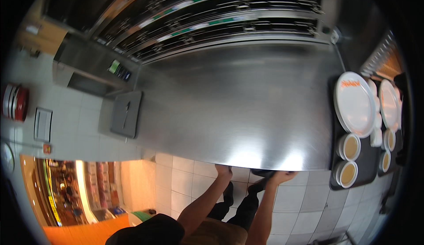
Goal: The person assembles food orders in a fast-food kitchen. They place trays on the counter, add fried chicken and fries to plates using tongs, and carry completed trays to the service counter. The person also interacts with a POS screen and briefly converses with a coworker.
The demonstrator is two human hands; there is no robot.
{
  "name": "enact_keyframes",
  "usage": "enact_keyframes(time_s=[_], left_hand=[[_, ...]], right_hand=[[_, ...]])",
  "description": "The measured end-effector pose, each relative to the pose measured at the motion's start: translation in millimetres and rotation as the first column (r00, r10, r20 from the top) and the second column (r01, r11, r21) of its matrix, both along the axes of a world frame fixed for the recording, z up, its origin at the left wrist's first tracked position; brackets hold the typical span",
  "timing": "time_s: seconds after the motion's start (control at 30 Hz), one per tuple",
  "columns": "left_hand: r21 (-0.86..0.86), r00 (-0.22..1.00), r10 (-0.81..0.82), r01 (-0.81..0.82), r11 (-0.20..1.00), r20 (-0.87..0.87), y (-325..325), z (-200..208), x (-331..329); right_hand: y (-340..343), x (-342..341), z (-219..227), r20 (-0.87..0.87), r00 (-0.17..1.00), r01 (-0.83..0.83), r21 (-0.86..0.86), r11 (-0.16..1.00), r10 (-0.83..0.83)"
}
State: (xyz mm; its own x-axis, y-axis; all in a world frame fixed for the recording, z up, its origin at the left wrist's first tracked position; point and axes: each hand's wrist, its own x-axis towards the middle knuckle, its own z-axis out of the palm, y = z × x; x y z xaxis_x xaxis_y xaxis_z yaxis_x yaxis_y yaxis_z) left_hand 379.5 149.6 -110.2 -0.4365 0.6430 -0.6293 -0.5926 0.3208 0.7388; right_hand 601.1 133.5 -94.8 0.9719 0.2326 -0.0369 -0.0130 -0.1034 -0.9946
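A person in a dark sleeve (pixel 145 229) and dark trousers (pixel 245 207) stands at a broad steel counter (pixel 234 108), which stretches across the middle of the view, its bare top catching two bright patches of light along the near edge. Both bare hands are at that near edge, set well apart. The left hand (pixel 224 170) is bent at the rim, its fingers mostly hidden; whether it grips the edge or something below cannot be told. The right hand (pixel 284 177) is at the rim farther along, fingers pointing right, and its hold cannot be made out either. Just beside it, partly under the edge, shows a dark object (pixel 262 173) of unclear kind.

At the counter's right end, a dark tray (pixel 365 170) carries stacked white oval plates (pixel 355 106) with orange markings and, nearer the person, two white bowls (pixel 350 147) of yellowish-brown contents. Small white dishes (pixel 376 137) sit alongside the plates. A similar set farther right may be another tray or a reflection.

At the left end lies a gray tray (pixel 117 117) with a slim utensil (pixel 126 114) on it. Slatted metal racks (pixel 243 6) with green and white strips line the far side, slightly blurred. Pale tiles (pixel 289 201) cover the floor below.
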Motion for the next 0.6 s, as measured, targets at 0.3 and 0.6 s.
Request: enact_keyframes(time_s=[0.3, 0.6], left_hand=[[-0.126, 0.958, 0.075, -0.114, 0.985, -0.277, 51.6, -32.9, 32.3], [-0.095, 0.964, -0.173, 0.157, 0.983, -0.201, 35.6, -40.5, 9.3]], right_hand=[[17.7, 113.2, -55.9, -0.081, 0.954, -0.288, 0.019, 0.957, 0.289], [-1.2, 119.0, -93.6, 0.031, 0.984, -0.173, -0.124, 0.977, 0.178]])
